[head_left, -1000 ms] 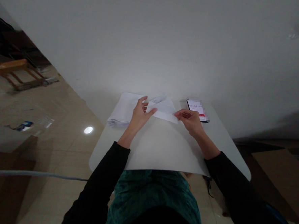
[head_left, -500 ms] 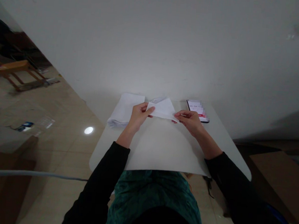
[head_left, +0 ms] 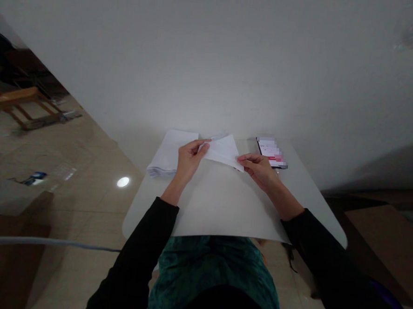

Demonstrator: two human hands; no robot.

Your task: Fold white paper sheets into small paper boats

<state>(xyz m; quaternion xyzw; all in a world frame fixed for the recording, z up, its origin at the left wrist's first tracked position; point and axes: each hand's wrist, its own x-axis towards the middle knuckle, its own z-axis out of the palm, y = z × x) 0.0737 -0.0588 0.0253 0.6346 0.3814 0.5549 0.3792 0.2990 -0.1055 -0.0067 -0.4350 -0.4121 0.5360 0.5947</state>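
A folded sheet of white paper [head_left: 222, 150] is held between my two hands above the far half of the white table [head_left: 227, 211]. My left hand [head_left: 191, 158] pinches its left end between thumb and fingers. At the lower right corner, the thumb and fingertips of my right hand [head_left: 259, 169] close on the paper. Just left of my left hand lies a stack of folded white paper [head_left: 170, 150]. A phone [head_left: 271, 154] with a lit, partly blurred screen lies beyond my right hand.
A pale wall [head_left: 212, 66] rises directly behind the table. On the left, a wooden stool [head_left: 21, 97] stands on the tiled floor [head_left: 89, 175], and a grey cable [head_left: 47, 242] runs across. Cardboard boxes [head_left: 379, 235] are at the right.
Both hands have shifted slightly left with the paper. The left fingers now lie further over the paper's upper left edge. The right hand still pinches the corner.
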